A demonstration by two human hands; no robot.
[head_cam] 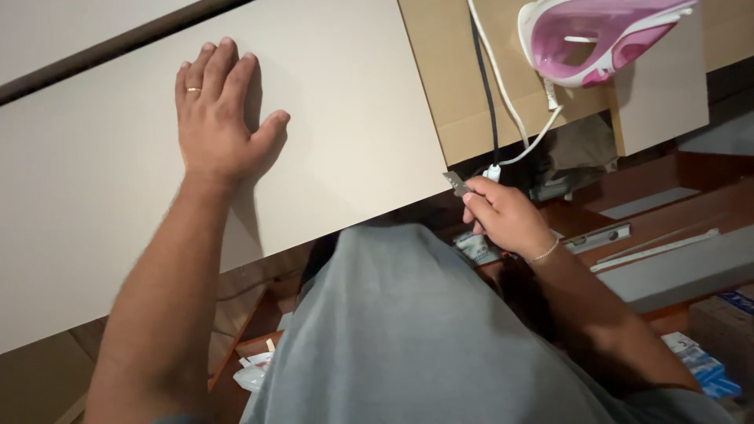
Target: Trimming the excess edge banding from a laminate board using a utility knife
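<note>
Head view: blade (456, 183) beside panel edge (424, 141).

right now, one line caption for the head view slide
Left hand flat on a pale board, right hand holding a small blade.

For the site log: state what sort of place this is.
Probably a furniture or carpentry workshop: a large pale board under the left hand, a spirit level among loose strips, and a pink clothes iron, perhaps for edge banding.

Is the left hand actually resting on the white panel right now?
Touching. The head view shows the left hand lying flat, palm down and fingers spread, on the white panel, with its shadow tight against the thumb and no gap visible.
</note>
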